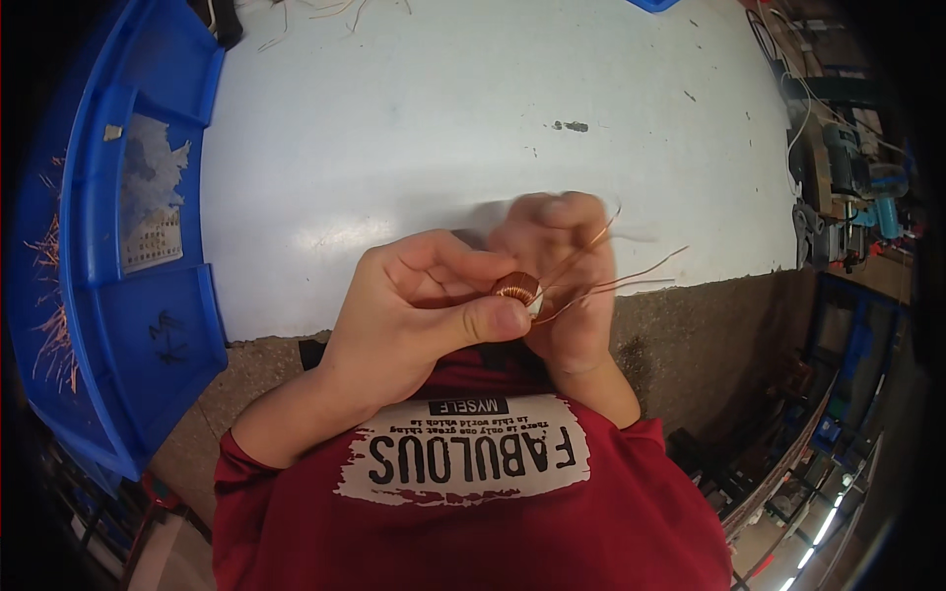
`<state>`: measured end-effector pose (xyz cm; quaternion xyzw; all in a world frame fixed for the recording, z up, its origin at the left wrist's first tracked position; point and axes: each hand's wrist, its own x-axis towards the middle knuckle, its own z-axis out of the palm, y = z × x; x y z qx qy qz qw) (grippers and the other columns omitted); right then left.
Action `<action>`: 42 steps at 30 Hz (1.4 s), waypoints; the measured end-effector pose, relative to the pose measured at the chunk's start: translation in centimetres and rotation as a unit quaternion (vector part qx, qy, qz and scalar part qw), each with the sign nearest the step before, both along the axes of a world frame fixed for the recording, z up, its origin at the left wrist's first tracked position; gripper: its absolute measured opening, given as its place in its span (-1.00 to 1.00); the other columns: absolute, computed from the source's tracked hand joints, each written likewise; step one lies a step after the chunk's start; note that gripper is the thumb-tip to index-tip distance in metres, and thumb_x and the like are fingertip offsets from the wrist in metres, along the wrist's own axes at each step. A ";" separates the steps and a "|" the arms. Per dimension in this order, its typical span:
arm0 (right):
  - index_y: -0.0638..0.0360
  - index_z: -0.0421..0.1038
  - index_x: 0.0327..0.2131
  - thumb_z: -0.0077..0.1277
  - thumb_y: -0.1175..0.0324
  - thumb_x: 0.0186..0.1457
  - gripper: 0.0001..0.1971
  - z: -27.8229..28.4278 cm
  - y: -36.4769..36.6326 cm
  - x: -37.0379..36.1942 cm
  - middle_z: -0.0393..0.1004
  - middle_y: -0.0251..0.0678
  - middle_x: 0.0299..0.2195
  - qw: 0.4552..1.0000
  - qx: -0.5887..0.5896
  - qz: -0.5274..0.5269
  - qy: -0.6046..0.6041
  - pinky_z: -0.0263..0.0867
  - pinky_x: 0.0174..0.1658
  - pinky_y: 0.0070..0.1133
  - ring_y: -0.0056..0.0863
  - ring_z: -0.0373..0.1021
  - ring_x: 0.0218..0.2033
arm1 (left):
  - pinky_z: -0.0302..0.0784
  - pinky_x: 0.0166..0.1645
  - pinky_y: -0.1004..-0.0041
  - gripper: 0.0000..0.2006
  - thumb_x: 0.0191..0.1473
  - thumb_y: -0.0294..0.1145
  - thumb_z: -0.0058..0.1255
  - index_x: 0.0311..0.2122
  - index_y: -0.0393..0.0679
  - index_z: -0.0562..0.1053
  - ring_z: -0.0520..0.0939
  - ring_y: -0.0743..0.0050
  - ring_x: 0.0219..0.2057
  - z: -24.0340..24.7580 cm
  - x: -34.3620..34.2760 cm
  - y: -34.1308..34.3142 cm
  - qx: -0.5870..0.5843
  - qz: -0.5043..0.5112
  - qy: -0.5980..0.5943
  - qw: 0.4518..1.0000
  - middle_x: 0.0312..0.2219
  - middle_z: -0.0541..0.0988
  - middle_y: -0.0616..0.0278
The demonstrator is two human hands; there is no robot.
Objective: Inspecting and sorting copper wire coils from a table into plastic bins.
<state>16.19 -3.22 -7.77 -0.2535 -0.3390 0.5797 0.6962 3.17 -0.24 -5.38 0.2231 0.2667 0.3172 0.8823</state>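
Note:
A small ring-shaped coil wound with copper wire is pinched between the thumb and fingers of my left hand. Several loose copper wire leads run from the coil toward the right. Just behind and right of it is my right hand, its fingers curled and smeared by motion. The leads cross in front of that palm, and one rises past the fingers. Whether the right fingers grip a lead cannot be made out. Both hands are above the front edge of the white table.
Blue plastic bins line the left side, with copper wire scraps beyond them. More wire pieces lie at the table's far left. Machinery with cables stands past the right edge. A blue object shows at the far edge.

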 end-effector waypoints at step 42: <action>0.16 0.35 -0.46 -0.08 0.41 -0.07 -0.92 6.8 28.3 -4.0 0.43 -0.30 -0.53 0.408 0.294 -0.241 -0.830 0.28 -0.38 -0.54 -0.35 0.36 -0.42 | 0.28 -0.45 0.67 -0.95 0.04 -0.60 -0.18 -0.40 -0.20 0.32 0.30 0.62 -0.57 4.7 -4.0 2.7 0.313 -0.030 0.102 0.944 -0.53 0.37 0.28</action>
